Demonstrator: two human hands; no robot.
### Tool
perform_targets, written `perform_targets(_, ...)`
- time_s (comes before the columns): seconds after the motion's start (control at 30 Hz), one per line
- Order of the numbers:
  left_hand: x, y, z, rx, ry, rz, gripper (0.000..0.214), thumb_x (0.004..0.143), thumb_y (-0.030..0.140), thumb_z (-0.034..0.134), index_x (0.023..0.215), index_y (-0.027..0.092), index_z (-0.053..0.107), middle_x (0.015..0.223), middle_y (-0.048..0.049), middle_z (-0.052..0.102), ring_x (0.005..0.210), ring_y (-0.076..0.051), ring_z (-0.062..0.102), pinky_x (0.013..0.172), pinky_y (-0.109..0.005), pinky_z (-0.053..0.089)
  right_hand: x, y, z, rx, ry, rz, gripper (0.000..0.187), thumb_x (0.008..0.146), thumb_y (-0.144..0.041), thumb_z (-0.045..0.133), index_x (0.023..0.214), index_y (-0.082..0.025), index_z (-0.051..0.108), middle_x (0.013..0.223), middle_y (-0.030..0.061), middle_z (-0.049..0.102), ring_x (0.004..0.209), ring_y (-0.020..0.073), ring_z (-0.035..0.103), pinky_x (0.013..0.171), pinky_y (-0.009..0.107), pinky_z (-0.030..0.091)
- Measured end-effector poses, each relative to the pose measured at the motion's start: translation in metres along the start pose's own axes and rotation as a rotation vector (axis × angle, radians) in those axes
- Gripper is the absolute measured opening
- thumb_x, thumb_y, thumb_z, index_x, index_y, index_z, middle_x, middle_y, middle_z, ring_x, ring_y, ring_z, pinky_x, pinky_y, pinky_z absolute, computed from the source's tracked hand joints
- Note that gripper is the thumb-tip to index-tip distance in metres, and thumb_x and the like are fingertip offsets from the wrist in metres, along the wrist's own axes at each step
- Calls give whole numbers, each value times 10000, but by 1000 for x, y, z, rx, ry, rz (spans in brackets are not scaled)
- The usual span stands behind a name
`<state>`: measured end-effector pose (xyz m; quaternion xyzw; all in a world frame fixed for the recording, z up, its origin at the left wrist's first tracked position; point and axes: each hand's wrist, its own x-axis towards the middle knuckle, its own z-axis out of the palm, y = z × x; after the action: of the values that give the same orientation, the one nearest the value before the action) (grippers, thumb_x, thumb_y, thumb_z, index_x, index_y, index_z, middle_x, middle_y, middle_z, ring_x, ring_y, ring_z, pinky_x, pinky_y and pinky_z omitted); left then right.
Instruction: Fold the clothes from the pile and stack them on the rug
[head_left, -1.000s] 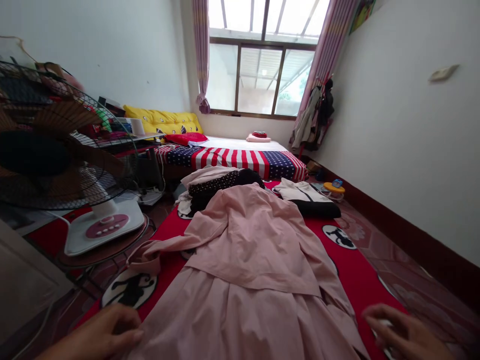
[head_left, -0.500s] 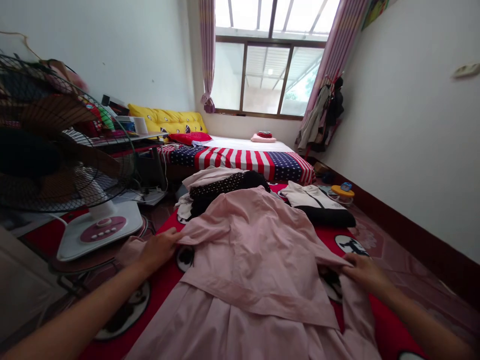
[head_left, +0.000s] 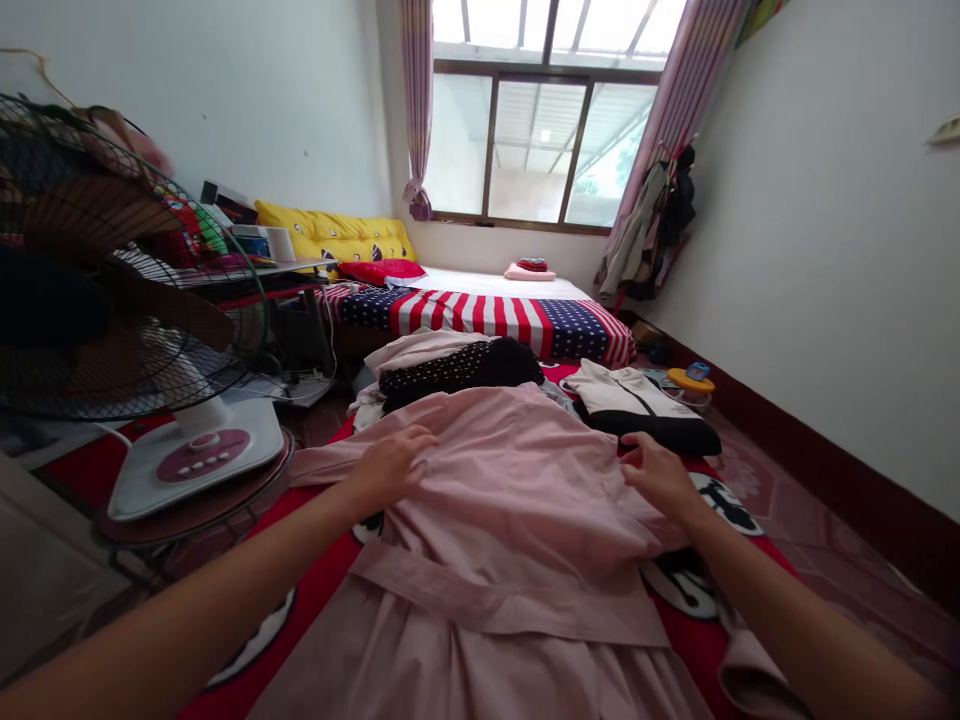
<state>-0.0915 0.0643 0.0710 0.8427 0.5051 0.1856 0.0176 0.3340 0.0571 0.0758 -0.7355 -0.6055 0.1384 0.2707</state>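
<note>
A pink long-sleeved dress (head_left: 517, 500) lies spread out in front of me, its waistband crossing the lower middle. My left hand (head_left: 394, 465) is over the dress's left shoulder area, fingers stretched out and thumb apart, touching or just above the cloth. On the other side, my right hand (head_left: 660, 478) is at the right shoulder edge with fingers curved and a gap between thumb and forefinger. The left sleeve reaches out sideways beyond my left hand; the right sleeve is partly hidden under my right forearm.
Beneath the dress is a red patterned cover (head_left: 757, 560). Beyond it lie a heap of clothes (head_left: 465, 370) and a folded white-and-black garment (head_left: 645, 410). A fan (head_left: 202, 440) stands on a round stool at left. Farther back is a bed (head_left: 480, 315) below the window.
Both hands have let go of the sleeve ends and moved inward and up to the shoulder areas. The left sleeve now lies stretched out to the left; the dress's top sits slightly lower.
</note>
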Motion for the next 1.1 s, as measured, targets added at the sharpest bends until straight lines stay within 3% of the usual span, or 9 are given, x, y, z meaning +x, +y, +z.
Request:
perform_targets(0.17,52,18,29,-185,155,-246,766,767,170,642,1462,206,322,1501,-190,298,1115,-280,595,927,-377,474,33,-24,47,251,-89,262,948,763,-203,650,1479,-56,47,788,122,702,565,227,681,483,289,523)
perform_targets(0.27,80,3,39,-258,96,-415,872,723,255,729,1467,147,287,1337,-209,503,1088,-298,609,878,-352,482,45,-19,66,281,-69,312,980,764,-224,674,1474,-57,20,807,135,704,551,210,679,448,262,518)
perform_targets(0.37,90,-7,55,-307,-7,-464,667,702,320,742,1295,114,515,1083,-148,671,915,-275,664,762,-311,495,49,-11,76,280,-39,336,907,757,-241,688,1457,-90,131,789,111,702,482,176,651,387,223,488)
perform_targets(0.43,87,-10,67,-313,-48,-450,381,681,293,739,1021,138,665,945,-103,705,873,-269,665,732,-291,480,46,-5,78,298,-86,346,691,750,-239,693,1345,-89,376,677,71,685,429,168,626,340,201,452)
perform_targets(0.5,82,-9,75,-320,-71,-431,167,651,224,726,799,163,677,817,-66,703,840,-262,661,709,-276,460,40,-2,77,344,-173,355,403,720,-223,712,1080,-90,588,554,44,645,385,177,608,301,194,420)
perform_targets(0.6,74,-6,77,-354,-48,-391,61,640,155,681,673,177,634,691,-23,671,733,-221,650,652,-254,431,31,-3,71,465,-230,362,159,671,-176,730,777,-112,631,468,35,604,353,192,594,275,204,405)
perform_targets(0.8,93,3,42,-397,254,-348,50,773,147,529,753,186,554,679,29,587,665,-134,560,602,-219,381,44,-33,31,846,152,214,80,785,-150,585,849,-183,551,667,-20,672,557,123,670,525,201,571)
perform_targets(0.97,150,5,-5,-365,556,-265,61,819,176,532,766,196,509,699,23,522,665,-123,485,626,-256,371,87,-67,-12,996,388,36,105,775,-113,594,821,-195,547,685,-29,663,594,125,676,557,229,598)
perform_targets(1.1,199,5,-30,-346,619,-160,37,838,166,538,863,172,563,786,-16,592,735,-128,521,688,-284,399,135,-72,-30,976,516,-85,120,770,-109,610,853,-173,552,695,-13,659,592,137,674,520,240,586)
